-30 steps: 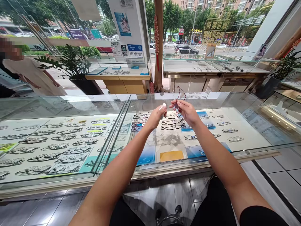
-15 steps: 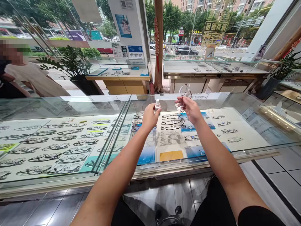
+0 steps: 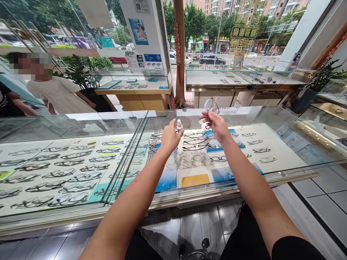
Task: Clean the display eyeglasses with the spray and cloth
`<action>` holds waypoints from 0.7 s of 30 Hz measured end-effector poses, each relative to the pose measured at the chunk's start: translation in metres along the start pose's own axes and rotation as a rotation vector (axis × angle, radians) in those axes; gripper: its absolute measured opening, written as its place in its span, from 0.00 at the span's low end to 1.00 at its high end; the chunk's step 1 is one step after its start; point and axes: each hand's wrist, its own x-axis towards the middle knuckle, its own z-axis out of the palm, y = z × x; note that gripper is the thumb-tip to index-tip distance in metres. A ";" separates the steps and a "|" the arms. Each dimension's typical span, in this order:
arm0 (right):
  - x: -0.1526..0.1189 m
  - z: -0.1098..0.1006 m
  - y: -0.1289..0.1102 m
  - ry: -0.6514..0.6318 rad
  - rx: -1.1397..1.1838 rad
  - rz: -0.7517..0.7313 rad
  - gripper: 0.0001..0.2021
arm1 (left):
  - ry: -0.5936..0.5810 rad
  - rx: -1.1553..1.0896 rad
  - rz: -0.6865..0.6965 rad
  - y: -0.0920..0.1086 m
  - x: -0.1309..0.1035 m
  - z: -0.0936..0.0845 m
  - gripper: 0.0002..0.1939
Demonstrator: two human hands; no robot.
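Observation:
On the glass counter top stands a small white bottle (image 3: 179, 125), upright. My left hand (image 3: 170, 136) is around its near left side, thumb and fingers spread apart and the grip loosened; whether a finger still touches the bottle is hard to see. A pair of thin-framed eyeglasses (image 3: 217, 107) is pinched in the fingers of my right hand (image 3: 218, 124), one round lens raised above the fingertips and the rest hanging below, partly hidden by the hand. Both hands are above the glass display case (image 3: 151, 196).
Rows of eyeglasses (image 3: 46, 186) lie inside the case under the glass, beside a yellow card (image 3: 195, 180) and blue sheets (image 3: 166, 180). More showcases (image 3: 217, 76) stand by the windows. Beyond the counter at left are people (image 3: 61, 94). A stool base (image 3: 196, 252) is below.
My left hand has lowered the bottle onto the counter and its fingers have opened. My right hand still holds the eyeglasses. People at the left have moved right in view.

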 end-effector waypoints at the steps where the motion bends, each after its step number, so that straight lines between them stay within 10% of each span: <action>1: 0.000 -0.001 0.000 0.000 0.015 -0.003 0.24 | 0.038 -0.004 0.019 0.001 -0.001 -0.001 0.37; 10: 0.012 -0.018 -0.003 0.093 0.105 -0.059 0.21 | 0.461 0.068 0.397 0.044 -0.028 -0.007 0.32; 21: 0.027 -0.033 0.004 0.178 0.147 -0.108 0.20 | -0.269 0.605 0.323 0.124 0.041 0.071 0.19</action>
